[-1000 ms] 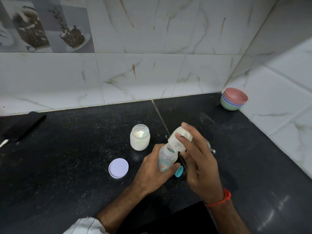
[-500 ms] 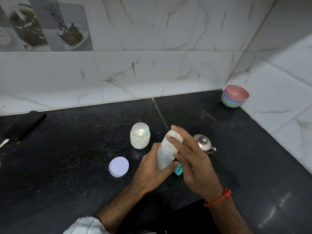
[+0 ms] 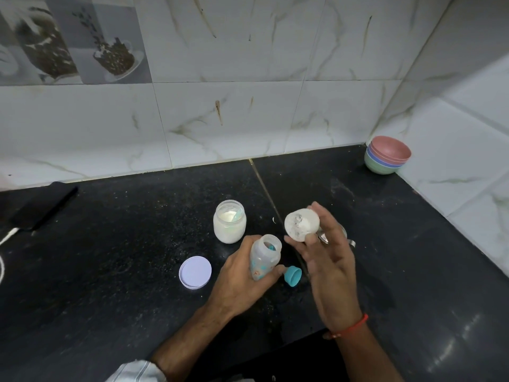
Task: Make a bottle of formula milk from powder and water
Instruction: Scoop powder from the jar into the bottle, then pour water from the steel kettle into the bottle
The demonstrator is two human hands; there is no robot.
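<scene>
Lifted off: right hand holds nipple cap; left hand grips bottle; no legible writing.

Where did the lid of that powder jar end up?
The round white lid lies flat on the black counter, near the middle of the head view, just left of the left hand and in front of the open powder jar.

We have one wide-angle view only, worn on the person's head, looking forward and steeply down onto the black counter from close above. It faces the far tiled wall, with the corner and side wall at far right (straight tile lines bow toward the edges). Both forearms enter from the near edge, so nothing is shared with a second view.
</scene>
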